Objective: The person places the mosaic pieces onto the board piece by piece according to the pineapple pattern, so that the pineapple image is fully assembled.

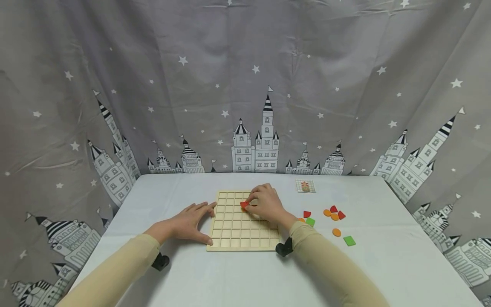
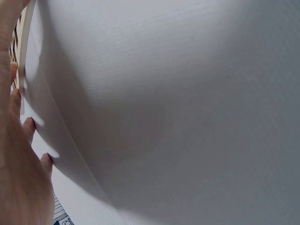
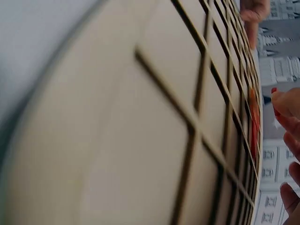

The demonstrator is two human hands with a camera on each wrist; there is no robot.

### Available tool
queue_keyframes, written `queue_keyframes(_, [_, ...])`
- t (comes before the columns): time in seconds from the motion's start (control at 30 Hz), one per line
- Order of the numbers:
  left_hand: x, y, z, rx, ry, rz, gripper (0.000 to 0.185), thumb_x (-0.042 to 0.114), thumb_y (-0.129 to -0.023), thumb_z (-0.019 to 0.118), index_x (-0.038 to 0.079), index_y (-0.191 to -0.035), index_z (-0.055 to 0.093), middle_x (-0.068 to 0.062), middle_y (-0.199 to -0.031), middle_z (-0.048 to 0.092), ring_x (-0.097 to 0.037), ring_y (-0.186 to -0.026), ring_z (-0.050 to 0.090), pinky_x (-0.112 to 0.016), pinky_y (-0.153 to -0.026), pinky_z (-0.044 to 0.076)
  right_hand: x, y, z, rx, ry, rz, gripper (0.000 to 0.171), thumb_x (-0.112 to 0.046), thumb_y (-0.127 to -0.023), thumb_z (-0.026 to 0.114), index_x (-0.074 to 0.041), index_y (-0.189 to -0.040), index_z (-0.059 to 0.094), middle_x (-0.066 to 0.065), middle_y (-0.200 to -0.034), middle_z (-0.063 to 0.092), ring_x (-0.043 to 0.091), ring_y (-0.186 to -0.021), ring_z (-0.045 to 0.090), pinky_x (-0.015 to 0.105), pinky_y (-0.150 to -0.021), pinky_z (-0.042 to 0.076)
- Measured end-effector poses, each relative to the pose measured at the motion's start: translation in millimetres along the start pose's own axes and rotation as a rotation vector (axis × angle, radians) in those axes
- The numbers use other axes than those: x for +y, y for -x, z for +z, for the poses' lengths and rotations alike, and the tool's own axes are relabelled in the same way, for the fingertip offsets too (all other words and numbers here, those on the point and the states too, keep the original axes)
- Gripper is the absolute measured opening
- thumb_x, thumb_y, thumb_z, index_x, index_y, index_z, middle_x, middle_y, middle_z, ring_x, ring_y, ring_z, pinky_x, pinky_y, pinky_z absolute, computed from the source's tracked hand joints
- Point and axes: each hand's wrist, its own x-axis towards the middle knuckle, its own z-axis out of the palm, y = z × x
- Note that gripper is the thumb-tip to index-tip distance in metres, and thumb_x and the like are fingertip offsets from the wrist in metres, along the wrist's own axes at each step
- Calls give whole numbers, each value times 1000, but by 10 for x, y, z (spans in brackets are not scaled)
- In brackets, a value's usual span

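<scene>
While L hand [image 1: 188, 222] flat steadies board [image 1: 238, 238] | R hand [image 1: 266, 204] pinches red tile [image 1: 244, 205]

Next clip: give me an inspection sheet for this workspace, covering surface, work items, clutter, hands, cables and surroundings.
Surface: white table, wrinkled cloth cover.
Work items: wooden grid board, cells mostly bare; red piece over its upper part.
Clutter: loose red, orange and green pieces right of the board; small picture card behind them.
Hands: left hand rests flat against the board's left edge; right hand pinches the red piece.
Cables: nothing seen.
Surroundings: grey curtain printed with stars and castles.
</scene>
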Motion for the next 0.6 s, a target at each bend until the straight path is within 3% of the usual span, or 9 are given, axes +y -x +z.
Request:
queue_keyframes(0.2, [18, 0, -12, -5, 1, -7, 80, 79, -66, 78, 27, -120, 49, -3, -168, 26, -38, -153, 21, -60, -124, 12, -117, -47, 138, 11, 11, -18, 16, -35, -87, 81, -20, -94, 81, -2, -114, 65, 24, -114, 50, 44, -100, 42])
queue_keyframes(0.6, [3, -5, -5, -5, -1, 6, 79, 78, -68, 78, 27, -120, 49, -4, -168, 26, -39, -153, 21, -61, -124, 13, -114, -68, 241, 4, 77, 11, 21, -41, -87, 80, -23, -98, 81, -5, -113, 65, 21, -112, 49, 39, -97, 42])
